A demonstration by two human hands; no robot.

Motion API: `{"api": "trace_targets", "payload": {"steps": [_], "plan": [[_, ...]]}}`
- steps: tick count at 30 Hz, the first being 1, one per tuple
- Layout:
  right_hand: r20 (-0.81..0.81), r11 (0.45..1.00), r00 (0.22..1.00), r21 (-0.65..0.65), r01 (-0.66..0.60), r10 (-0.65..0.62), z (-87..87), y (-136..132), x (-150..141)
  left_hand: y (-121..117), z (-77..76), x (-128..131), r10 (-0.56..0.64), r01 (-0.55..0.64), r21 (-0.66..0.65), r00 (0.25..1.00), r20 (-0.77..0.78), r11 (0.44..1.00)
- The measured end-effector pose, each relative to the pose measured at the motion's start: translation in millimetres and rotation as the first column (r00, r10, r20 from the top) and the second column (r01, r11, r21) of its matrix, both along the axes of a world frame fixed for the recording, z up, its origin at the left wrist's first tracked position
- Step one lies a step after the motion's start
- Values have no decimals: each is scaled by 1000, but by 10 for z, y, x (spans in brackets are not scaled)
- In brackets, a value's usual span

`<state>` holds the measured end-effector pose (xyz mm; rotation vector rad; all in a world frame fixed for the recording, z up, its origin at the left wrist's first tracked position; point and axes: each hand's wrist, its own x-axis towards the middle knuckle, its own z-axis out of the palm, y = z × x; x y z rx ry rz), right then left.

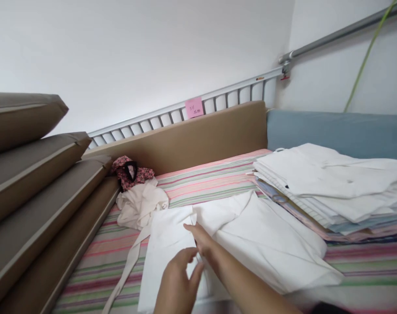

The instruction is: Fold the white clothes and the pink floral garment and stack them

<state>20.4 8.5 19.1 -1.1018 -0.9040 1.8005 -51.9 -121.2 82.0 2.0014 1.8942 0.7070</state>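
A white garment [266, 244] lies spread on the striped bedsheet [211, 179], with a long white strap [128, 266] trailing off its left side. My left hand [177, 281] is at the bottom centre, its fingers and thumb curled in a pinch on the garment's folded left panel. My right hand [200, 242] reaches in from the lower right. Its fingers are stretched out flat on the cloth, pointing at a small raised fold near the garment's top edge. The two hands almost touch.
A stack of folded white and striped clothes [332, 187] sits at the right. A crumpled cream cloth [139, 207] and a red floral piece [131, 172] lie at the back left. Brown cushions [31, 192] are stepped along the left. A brown headboard [198, 135] and a blue pad [335, 128] line the back.
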Motion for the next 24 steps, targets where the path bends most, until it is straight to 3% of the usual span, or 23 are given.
{"api": "trace_targets", "payload": {"steps": [3,5,7,9,11,14,17,21,24], "plan": [[10,1000,1000,6,18,-18,18,71,-89,-59,-303,-452,172,-173,167,985,18,971],[31,1000,999,28,9,-9,15,107,-89,-57,-572,-677,246,-235,210,969,-25,949],[79,1000,997,27,-6,4,-5,116,-42,-58,-794,-789,214,-202,151,974,-70,968],[138,1000,990,12,-29,27,-21,91,39,-64,-888,-817,158,-155,46,985,-72,987],[176,999,983,17,-50,46,-16,33,144,-54,-839,-829,186,-185,11,982,-36,983],[355,987,934,134,-87,34,19,-134,327,14,-630,-916,301,-301,97,954,16,949],[654,942,756,243,-233,18,23,-428,490,110,-505,-1033,311,-312,130,950,29,941],[823,882,567,249,-400,24,-45,-861,561,172,-577,-1051,296,-295,65,955,0,953],[830,869,555,238,-433,49,-86,-997,509,185,-641,-976,291,-291,-5,956,-41,957]]}}
